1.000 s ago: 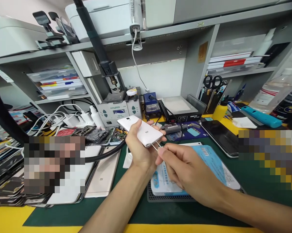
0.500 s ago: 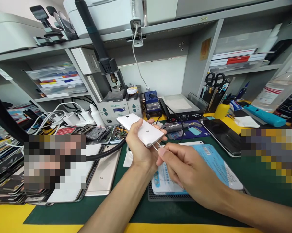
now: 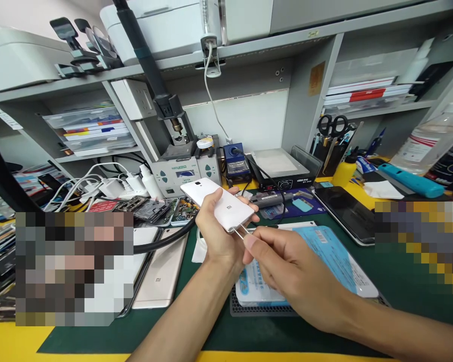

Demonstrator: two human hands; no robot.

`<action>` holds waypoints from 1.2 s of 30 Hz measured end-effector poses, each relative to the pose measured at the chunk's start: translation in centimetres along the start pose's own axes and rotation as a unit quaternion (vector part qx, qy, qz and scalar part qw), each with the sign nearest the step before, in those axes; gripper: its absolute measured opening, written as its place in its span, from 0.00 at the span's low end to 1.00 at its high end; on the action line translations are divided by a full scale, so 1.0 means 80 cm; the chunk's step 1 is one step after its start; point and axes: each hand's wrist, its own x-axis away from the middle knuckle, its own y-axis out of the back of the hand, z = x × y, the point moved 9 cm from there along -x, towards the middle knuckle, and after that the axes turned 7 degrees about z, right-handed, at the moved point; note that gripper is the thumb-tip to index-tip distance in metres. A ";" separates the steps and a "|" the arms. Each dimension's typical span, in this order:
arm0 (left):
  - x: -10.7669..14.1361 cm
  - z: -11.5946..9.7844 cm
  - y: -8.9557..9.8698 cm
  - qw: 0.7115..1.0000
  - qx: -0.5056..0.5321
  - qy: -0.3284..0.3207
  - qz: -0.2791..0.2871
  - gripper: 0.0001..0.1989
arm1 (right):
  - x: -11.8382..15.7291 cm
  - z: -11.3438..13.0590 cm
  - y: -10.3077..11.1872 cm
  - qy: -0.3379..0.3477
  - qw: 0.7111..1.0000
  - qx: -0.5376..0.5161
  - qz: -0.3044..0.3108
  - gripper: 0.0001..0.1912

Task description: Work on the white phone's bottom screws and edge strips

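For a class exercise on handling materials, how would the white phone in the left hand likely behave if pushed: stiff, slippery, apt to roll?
The white phone is probably stiff: it looks flat and unbent in the left hand. Its smooth back may be slippery. Its thin, flat shape suggests sliding rather than rolling.

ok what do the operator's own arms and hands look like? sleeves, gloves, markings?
Left hand and right hand: no gloves, no rings or markings visible; some fingers hidden. Left forearm and right forearm: bare, no sleeves, watch or cables attached.
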 end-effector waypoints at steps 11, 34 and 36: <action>0.003 0.001 -0.003 1.000 -0.005 0.006 0.003 0.14 | 0.003 0.003 -0.007 0.010 1.000 0.003 0.022 0.17; 0.025 0.040 -0.022 0.949 -0.043 0.265 0.164 0.31 | 0.013 0.037 0.004 0.116 0.960 0.255 0.032 0.20; 0.026 0.041 -0.023 0.947 -0.062 0.268 0.167 0.30 | 0.012 0.038 0.003 0.115 0.959 0.257 0.037 0.20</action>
